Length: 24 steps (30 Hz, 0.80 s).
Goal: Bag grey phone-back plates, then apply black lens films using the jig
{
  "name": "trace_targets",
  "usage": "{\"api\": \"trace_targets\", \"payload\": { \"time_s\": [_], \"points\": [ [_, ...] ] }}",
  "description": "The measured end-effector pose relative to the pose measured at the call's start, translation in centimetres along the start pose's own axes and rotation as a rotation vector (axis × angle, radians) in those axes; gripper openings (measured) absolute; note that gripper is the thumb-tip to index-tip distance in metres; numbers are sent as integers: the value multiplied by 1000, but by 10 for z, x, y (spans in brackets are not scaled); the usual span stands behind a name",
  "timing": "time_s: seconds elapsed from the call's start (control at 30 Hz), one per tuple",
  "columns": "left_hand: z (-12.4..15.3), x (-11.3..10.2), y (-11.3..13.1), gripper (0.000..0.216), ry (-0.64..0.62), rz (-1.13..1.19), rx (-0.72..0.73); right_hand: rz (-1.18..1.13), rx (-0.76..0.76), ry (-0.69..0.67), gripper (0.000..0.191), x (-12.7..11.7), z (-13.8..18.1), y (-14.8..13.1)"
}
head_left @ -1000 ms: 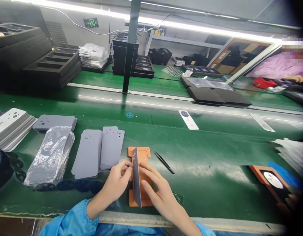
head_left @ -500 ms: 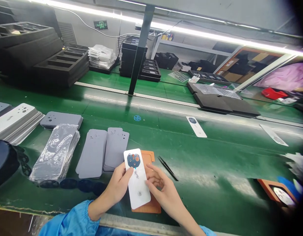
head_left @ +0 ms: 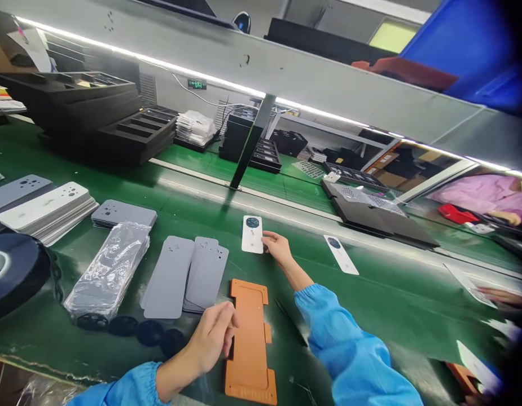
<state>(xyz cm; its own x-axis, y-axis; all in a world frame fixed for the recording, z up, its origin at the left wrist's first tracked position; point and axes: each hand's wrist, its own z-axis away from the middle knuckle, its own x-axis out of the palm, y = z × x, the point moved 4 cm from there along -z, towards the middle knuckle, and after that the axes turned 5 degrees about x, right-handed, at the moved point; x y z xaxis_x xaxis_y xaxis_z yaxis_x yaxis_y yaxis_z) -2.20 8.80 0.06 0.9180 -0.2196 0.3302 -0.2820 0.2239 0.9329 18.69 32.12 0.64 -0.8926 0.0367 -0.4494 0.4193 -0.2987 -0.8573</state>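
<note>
My right hand (head_left: 277, 247) is stretched out over the green bench and pinches the right edge of a white phone back panel (head_left: 252, 241). That panel has a dark blue round camera patch (head_left: 253, 223) at its top. My left hand (head_left: 214, 336) hangs loosely closed beside an orange jig (head_left: 249, 338), its fingers curled with nothing seen in them. The jig lies bare on the bench. Black tweezers (head_left: 289, 318) lie just right of it, partly behind my right sleeve. A second white panel (head_left: 340, 255) with a blue patch lies further right.
To the left are grey panels (head_left: 170, 279), a plastic-wrapped stack (head_left: 110, 268), a white panel stack (head_left: 44, 206) and a dark roll of round patches (head_left: 21, 276). Black foam trays (head_left: 134, 132) stand behind. At the right edge, another person's hand (head_left: 504, 296) is near a white panel.
The white panel has moved from above the orange jig to the back of the bench, carried by my right hand. My left hand has let go of it and curled. The view has tilted up.
</note>
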Motion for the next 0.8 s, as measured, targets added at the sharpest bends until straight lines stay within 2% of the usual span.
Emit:
{"api": "trace_targets", "payload": {
  "time_s": [0.1,0.2,0.3,0.37,0.43,0.53,0.6,0.7,0.73,0.8],
  "points": [
    [-1,1,0,60,9,28,-3,109,-8,33,26,7,-21,-10],
    [-3,1,4,62,14,61,11,221,-51,65,24,5,-27,-20],
    [-4,0,7,63,34,92,16,303,-126,105,21,-3,-18,-30],
    [-4,-1,10,63,47,96,34,333,-181,120,21,-7,1,-35],
    [-3,-2,14,63,53,104,60,342,-241,108,26,-7,33,-38],
    [-1,-4,18,61,74,122,104,324,-316,0,25,4,107,-35],
    [1,-6,20,59,92,119,137,337,-402,-168,29,16,167,-32],
    [3,-7,22,56,93,104,165,386,-555,-574,32,42,251,-24],
    [3,-7,22,55,86,106,167,403,-630,-651,32,50,272,-21],
    [2,-7,24,55,68,115,171,468,-782,-709,30,63,298,-14]
  ]
}}
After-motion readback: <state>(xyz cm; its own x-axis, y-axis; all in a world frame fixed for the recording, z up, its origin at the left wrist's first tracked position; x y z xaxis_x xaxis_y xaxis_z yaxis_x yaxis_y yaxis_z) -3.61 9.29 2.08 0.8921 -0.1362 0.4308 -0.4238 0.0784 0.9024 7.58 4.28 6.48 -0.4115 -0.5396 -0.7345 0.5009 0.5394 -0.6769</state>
